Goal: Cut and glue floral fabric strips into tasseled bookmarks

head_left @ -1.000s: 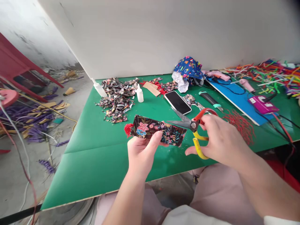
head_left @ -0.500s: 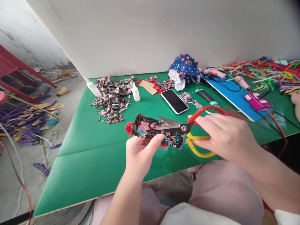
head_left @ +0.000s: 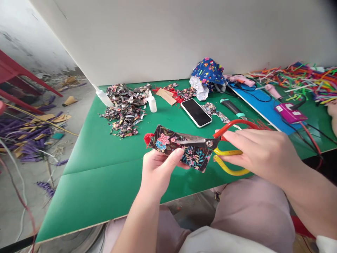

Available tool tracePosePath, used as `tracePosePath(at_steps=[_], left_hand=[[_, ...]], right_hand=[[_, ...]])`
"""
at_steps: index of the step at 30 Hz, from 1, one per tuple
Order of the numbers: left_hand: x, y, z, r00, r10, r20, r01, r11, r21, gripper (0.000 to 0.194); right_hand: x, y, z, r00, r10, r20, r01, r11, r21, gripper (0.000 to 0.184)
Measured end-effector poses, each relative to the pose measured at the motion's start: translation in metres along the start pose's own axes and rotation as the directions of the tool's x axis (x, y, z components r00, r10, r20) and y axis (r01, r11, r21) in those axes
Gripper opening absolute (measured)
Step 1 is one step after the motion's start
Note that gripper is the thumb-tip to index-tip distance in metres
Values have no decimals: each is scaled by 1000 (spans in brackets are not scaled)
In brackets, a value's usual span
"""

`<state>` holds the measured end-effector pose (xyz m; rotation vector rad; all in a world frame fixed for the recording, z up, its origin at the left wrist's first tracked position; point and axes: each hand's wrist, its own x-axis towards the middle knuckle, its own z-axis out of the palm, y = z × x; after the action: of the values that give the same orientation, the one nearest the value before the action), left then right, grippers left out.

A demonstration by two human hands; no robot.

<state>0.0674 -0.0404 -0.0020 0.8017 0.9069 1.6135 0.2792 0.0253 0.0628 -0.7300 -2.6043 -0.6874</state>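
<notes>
My left hand (head_left: 158, 168) pinches a dark floral fabric strip (head_left: 168, 142) with a red tassel at its left end, held above the green table (head_left: 105, 175). My right hand (head_left: 260, 153) grips scissors (head_left: 207, 142) with red and yellow handles. The blades lie closed along the strip's upper edge, pointing left.
A pile of floral fabric scraps (head_left: 123, 110), two small white glue bottles (head_left: 152, 102), a phone (head_left: 196, 112), a utility knife (head_left: 233, 108), a blue fabric bundle (head_left: 207, 72), a blue board (head_left: 263, 105), a pink device (head_left: 289, 113) and coloured strips (head_left: 302, 79) lie on the table. Another person's hand (head_left: 332, 114) shows at the right edge.
The scissors moved left onto the fabric strip and the blades went from wide open to closed along its upper edge. My left hand kept holding the strip.
</notes>
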Motion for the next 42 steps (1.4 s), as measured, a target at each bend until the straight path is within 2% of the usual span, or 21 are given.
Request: tracePosePath(at_steps=[9, 20, 29, 34, 36, 39, 42], left_hand=[[1, 1, 2, 999, -21, 31, 22, 999, -31, 6], [0, 2, 2, 999, -27, -26, 29, 996, 80, 16], [0, 1, 2, 999, -33, -26, 35, 997, 72, 16], [3, 1, 5, 997, -65, -32, 67, 996, 58, 11], [5, 1, 6, 995, -92, -38, 94, 992, 84, 12], [6, 0, 7, 990, -138, -34, 141, 978, 150, 16], [6, 1, 6, 978, -206, -38, 209, 963, 167, 27]], right_hand=[[1, 3, -6, 999, -12, 42, 12, 1000, -11, 22], [-2, 2, -9, 998, 4, 61, -3, 1000, -24, 22], [0, 0, -13, 999, -6, 41, 10, 996, -89, 13], [0, 1, -6, 1000, -26, -11, 25, 989, -145, 7], [-5, 2, 3, 999, 10, -30, -13, 996, -87, 14], [-13, 5, 20, 981, 188, -41, -185, 980, 78, 25], [-21, 4, 38, 926, 362, 103, -376, 900, 221, 26]])
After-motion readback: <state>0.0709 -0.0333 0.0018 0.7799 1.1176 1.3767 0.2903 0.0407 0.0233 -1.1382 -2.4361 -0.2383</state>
